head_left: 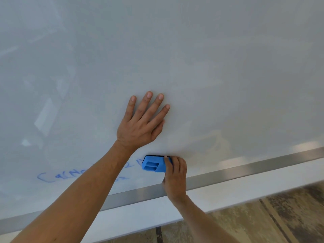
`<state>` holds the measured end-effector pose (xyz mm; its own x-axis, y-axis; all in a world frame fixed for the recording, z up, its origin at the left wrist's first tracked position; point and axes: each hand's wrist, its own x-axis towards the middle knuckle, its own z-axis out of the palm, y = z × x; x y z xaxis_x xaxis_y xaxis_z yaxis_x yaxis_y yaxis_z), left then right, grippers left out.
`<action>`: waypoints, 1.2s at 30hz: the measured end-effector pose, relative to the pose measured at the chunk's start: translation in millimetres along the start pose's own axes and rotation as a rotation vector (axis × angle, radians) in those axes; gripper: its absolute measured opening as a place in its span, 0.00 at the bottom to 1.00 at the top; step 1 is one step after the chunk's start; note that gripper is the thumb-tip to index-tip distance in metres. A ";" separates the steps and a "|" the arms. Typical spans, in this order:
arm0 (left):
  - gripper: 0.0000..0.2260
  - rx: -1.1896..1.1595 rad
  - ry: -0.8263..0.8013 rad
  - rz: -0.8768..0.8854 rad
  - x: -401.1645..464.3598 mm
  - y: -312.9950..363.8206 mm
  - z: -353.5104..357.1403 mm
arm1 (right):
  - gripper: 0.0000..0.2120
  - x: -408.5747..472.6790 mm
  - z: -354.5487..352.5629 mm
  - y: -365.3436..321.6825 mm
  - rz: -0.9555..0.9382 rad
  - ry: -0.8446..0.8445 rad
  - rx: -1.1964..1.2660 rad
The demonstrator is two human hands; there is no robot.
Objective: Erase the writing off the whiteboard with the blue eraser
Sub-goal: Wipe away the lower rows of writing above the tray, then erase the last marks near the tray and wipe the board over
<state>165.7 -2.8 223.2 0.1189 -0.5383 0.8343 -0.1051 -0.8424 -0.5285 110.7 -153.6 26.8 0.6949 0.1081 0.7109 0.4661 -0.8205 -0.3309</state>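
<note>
On one whiteboard (210, 58), left hand (140, 127) lies flat; right hand (175, 174) grips one blue eraser (153, 166).

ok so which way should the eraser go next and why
Probably leftward: the right hand holds the eraser on the whiteboard at the right end of the blue writing, which runs left under the left forearm. The left hand lies flat above.

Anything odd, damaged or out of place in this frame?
Nothing stands out. The right hand grips the eraser against the whiteboard beside the blue writing; the left hand lies flat on the board above it.
</note>
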 end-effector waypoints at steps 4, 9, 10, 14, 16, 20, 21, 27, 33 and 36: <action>0.27 -0.004 0.003 -0.006 0.1 0.8 0.1 | 0.33 10.4 -19.5 36.6 0.187 0.054 0.061; 0.27 -0.009 -0.016 -0.023 1.4 3.0 0.0 | 0.29 48.3 -48.6 80.3 0.817 0.288 0.360; 0.27 -0.010 -0.018 -0.024 1.5 3.2 -0.1 | 0.29 53.5 -50.9 81.2 0.874 0.300 0.381; 0.27 -0.016 -0.020 -0.030 -0.5 3.5 1.4 | 0.30 48.6 -42.2 46.5 0.765 0.279 0.360; 0.27 -0.022 -0.023 -0.032 -0.7 4.3 1.4 | 0.31 33.3 -29.4 15.4 0.595 0.191 0.295; 0.27 -0.011 -0.037 -0.022 -0.2 3.5 0.7 | 0.37 4.3 -10.4 -39.0 0.216 -0.149 0.156; 0.26 -0.016 -0.044 -0.019 0.1 3.8 0.4 | 0.37 0.3 -7.8 -44.6 0.158 -0.208 0.125; 0.24 -0.086 -0.097 -0.030 4.7 2.1 -8.0 | 0.38 -1.0 -18.8 -40.2 -0.057 -0.319 0.051; 0.18 -0.309 -0.165 -0.085 -22.6 28.3 -33.6 | 0.35 24.2 -44.1 -24.0 -0.209 -0.206 0.147; 0.12 -0.510 -0.355 -0.102 -59.8 49.5 -61.8 | 0.31 32.2 -47.7 -17.7 -0.268 -0.128 0.217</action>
<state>92.4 -10.8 156.8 0.4643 -0.5052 0.7275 -0.5231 -0.8192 -0.2351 98.7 -162.4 85.2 0.5890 0.3832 0.7115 0.7363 -0.6173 -0.2771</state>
